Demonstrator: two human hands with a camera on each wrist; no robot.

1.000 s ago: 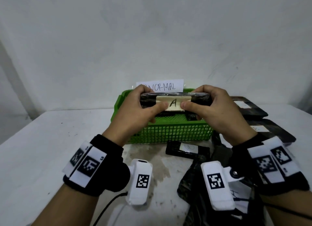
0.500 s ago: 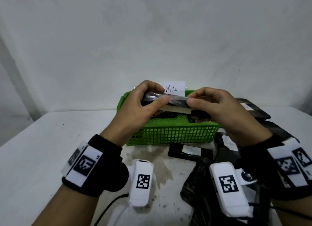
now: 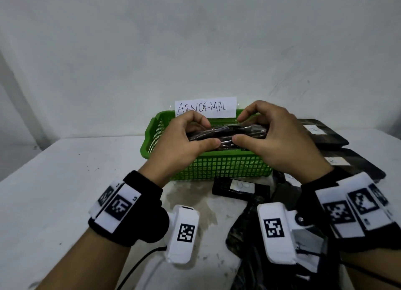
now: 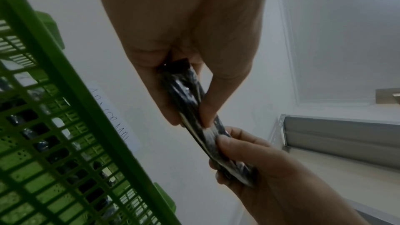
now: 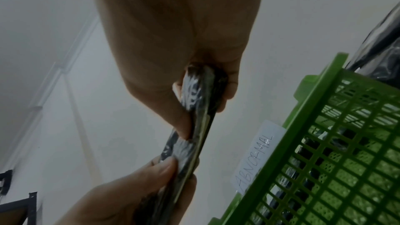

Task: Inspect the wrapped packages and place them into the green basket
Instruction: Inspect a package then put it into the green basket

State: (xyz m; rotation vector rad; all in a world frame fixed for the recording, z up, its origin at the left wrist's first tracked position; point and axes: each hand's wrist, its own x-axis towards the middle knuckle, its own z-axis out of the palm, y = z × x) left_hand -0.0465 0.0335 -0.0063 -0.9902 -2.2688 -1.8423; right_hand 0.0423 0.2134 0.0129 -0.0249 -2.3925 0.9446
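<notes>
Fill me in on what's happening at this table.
A person holds a black wrapped package in both hands, left hand and right hand each with a grip on one end, above the green basket. A paper sign reading ABNORMAL stands at the basket's back. More packages lie on the table in front and to the right.

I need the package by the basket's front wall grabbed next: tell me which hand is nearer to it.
Right. The right hand holds the wrapped package over the green basket, above the lying package; the left hand grips farther left.
</notes>
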